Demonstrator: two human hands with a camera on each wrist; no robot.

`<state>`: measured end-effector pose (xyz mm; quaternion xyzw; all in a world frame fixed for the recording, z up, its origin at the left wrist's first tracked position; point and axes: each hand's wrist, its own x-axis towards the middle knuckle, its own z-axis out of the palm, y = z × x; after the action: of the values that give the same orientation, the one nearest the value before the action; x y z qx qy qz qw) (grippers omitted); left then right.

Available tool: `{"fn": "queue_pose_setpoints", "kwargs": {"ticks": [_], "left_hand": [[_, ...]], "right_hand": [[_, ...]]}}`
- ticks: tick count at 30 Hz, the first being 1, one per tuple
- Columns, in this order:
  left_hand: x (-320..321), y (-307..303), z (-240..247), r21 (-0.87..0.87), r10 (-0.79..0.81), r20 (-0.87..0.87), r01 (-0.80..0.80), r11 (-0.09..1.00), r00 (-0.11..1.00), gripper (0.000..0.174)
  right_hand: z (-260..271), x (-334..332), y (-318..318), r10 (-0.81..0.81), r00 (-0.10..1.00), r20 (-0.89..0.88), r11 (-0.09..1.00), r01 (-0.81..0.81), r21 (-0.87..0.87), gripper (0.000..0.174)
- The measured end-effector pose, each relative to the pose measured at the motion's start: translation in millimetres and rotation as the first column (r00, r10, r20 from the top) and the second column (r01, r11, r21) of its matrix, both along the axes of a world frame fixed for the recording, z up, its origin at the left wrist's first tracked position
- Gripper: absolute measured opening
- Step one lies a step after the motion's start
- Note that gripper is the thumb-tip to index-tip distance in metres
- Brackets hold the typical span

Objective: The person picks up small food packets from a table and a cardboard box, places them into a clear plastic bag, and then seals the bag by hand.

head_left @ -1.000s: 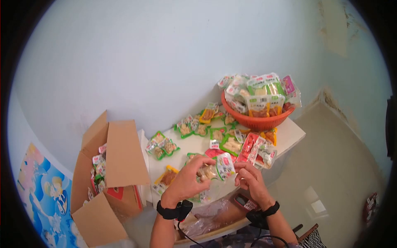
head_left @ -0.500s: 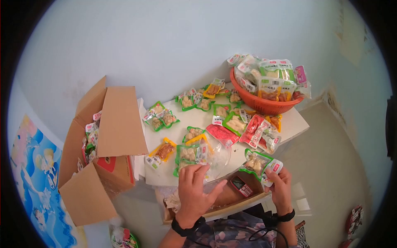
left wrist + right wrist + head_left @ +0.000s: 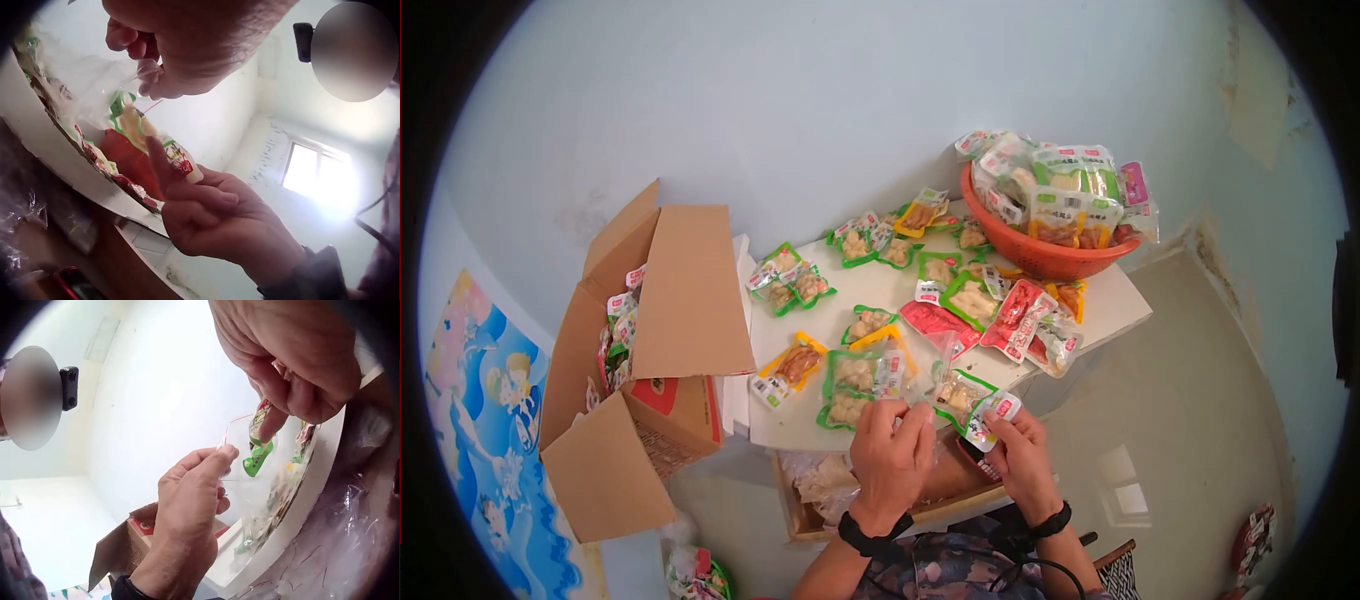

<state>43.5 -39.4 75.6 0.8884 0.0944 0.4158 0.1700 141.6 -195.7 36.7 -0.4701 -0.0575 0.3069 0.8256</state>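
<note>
In the head view my left hand (image 3: 892, 455) pinches the edge of a clear plastic bag (image 3: 234, 440) with a thin red line along its mouth. Green-edged snack packets (image 3: 852, 385) show through the bag on the table. My right hand (image 3: 1027, 458) grips the printed end of another green-edged snack packet (image 3: 970, 402), which holds pale pieces. In the right wrist view, this packet's green end overlaps the bag's mouth, just beside the left fingertips. The right index finger lies stretched along the packet in the left wrist view.
An orange basket (image 3: 1040, 255) heaped with packets stands at the table's back right. Loose packets, including a red one (image 3: 1012, 315), lie across the white table (image 3: 800, 325). An open cardboard box (image 3: 695, 290) stands left. Below the front edge, an open drawer (image 3: 955, 508) holds clear plastic.
The left hand has let go of the packet and taken hold of the bag's edge. The right hand first carried the packet right, then back left to the bag's mouth.
</note>
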Motion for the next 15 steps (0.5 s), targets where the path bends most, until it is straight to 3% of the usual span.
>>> {"fn": "queue_pose_setpoints", "kwargs": {"ticks": [8,11,15], "left_hand": [[-8,-9,7,-0.005,-0.063,0.089,0.064,0.998,0.994,0.026],[-14,-10,4,0.023,-0.082,0.053,0.081,0.996,0.995,0.04],[-18,-10,-5,-0.055,-0.135,0.074,0.139,0.989,0.988,0.042]], "right_hand": [[7,0,34,0.007,1.0,0.016,0.996,-0.008,0.092,0.016],[7,7,34,0.088,0.994,0.068,0.994,-0.092,0.065,0.016],[-10,7,46,0.166,0.976,0.142,0.986,-0.168,-0.003,0.016]]}}
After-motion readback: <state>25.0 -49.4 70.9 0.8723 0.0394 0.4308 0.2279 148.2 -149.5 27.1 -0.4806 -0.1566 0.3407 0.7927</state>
